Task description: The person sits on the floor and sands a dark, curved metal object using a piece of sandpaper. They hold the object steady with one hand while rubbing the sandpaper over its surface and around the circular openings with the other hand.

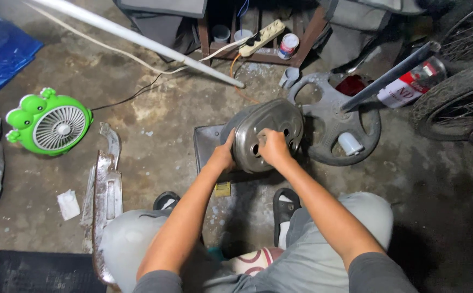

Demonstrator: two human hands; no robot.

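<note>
A round grey metal drum with holes in its face (271, 122) stands tilted on a dark flat pad (206, 142) on the concrete floor. My left hand (224, 155) grips the drum's lower left rim. My right hand (271, 147) is closed at the centre of its face; what it pinches there is hidden by the fingers. Just right of the drum lies a grey plastic wheel cover (350, 127), touching or nearly touching it. My knees and sandalled feet (285, 209) sit below the drum.
A green frog-shaped fan (49, 123) stands at the left, and a worn metal cover (106, 184) lies beside my left knee. A white tube (138, 38), power strip (262, 37), spray can (288, 46), metal rod (391, 76) and bicycle wheels (459, 103) crowd the back and right.
</note>
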